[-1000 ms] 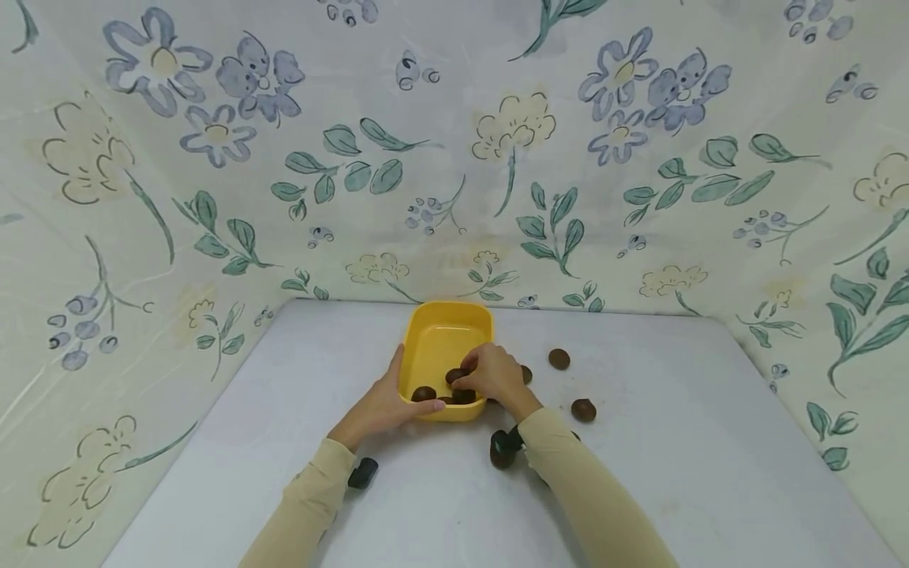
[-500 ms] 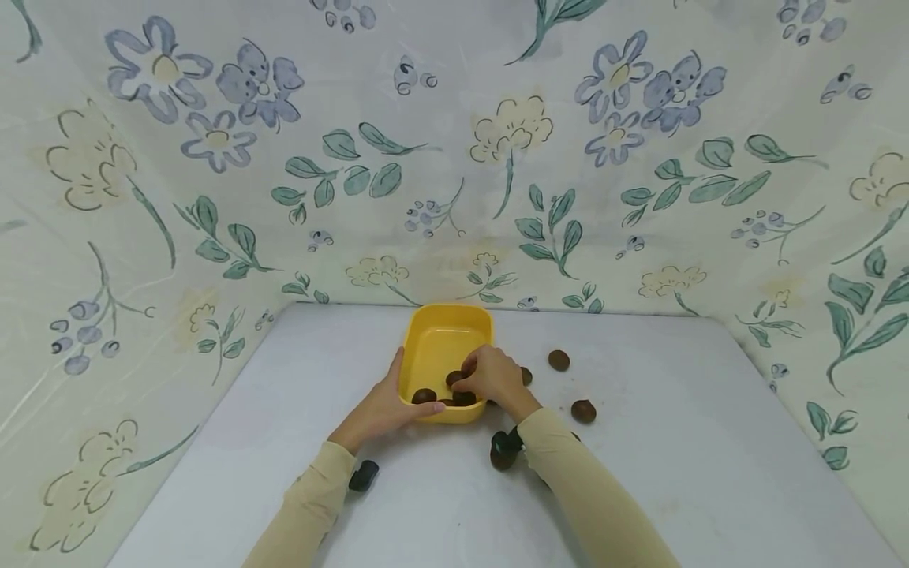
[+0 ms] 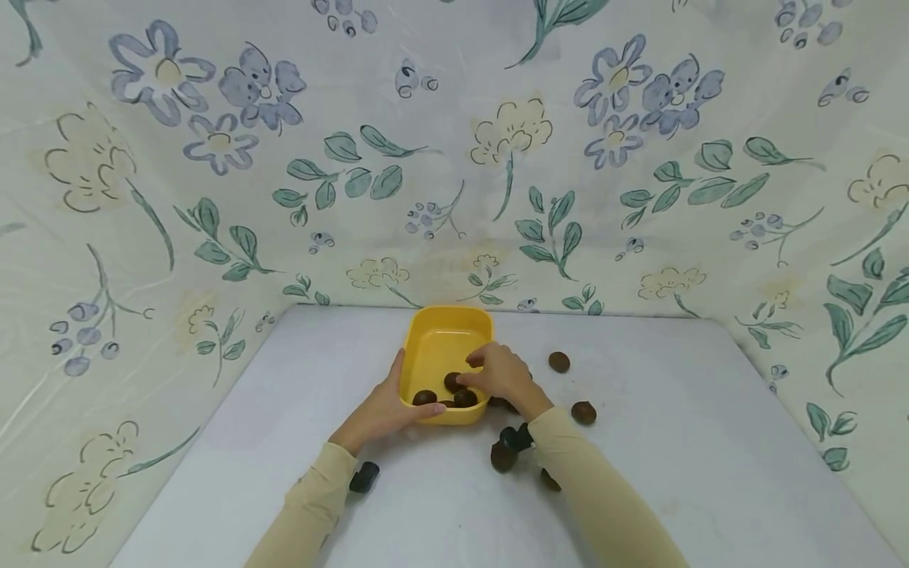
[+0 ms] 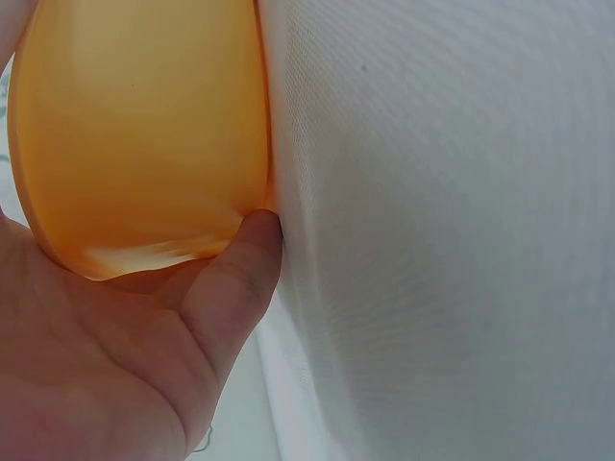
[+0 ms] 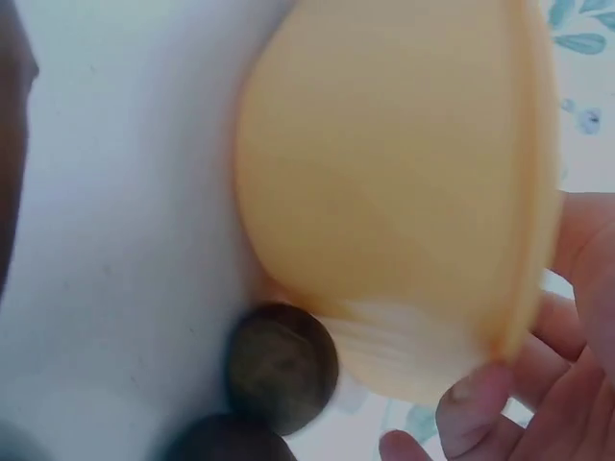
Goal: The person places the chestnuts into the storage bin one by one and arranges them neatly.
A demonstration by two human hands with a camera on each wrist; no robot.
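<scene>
- Head view: a yellow container (image 3: 436,355) stands on the white tabletop (image 3: 710,442), close to its far edge and nearer the far left corner than the far right.
- Left hand (image 3: 379,410) holds the container, its grip wrapped around the near left corner, fingers along the left wall and thumb across the near rim.
- Right hand (image 3: 502,375) reaches over the container's right rim; its grip is spread, thumb and finger apart, at a brown round piece (image 3: 452,383) inside. Whether they touch, I cannot tell.
- More brown pieces (image 3: 424,398) lie along the container's near end, one mostly hidden by the left thumb.
- Outside, loose brown pieces (image 3: 584,412) lie on the tabletop right of the container, one of them toward the far edge.
- Right wrist view, blurred: a dark round piece (image 5: 282,368) sits against or just beside the container's outer wall.
- Beyond the far edge rises a floral backdrop (image 3: 454,158).
</scene>
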